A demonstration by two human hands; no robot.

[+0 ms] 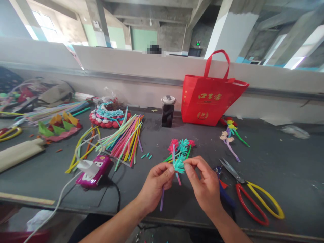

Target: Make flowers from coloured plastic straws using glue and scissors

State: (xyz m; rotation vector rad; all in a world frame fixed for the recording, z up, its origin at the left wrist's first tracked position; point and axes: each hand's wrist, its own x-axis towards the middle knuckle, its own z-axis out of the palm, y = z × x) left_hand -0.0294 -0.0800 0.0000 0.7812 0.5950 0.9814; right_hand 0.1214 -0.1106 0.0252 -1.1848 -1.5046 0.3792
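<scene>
My left hand (155,186) is closed on a thin purple stem (162,202) that hangs down from my fingers. My right hand (202,184) pinches a small teal paper flower (179,165) at the top of that stem. Both hands meet over the near edge of the dark table (291,175). Just behind them lie finished paper flowers (180,145) in red, pink and teal with green stems. Scissors (249,194) with red and yellow handles rest to the right of my right hand.
A bundle of coloured strips (125,138) lies left of centre, next to a pink device (95,170) with a white cable. A dark bottle (168,111) and a red tote bag (210,96) stand at the back. More flowers (229,135) lie right.
</scene>
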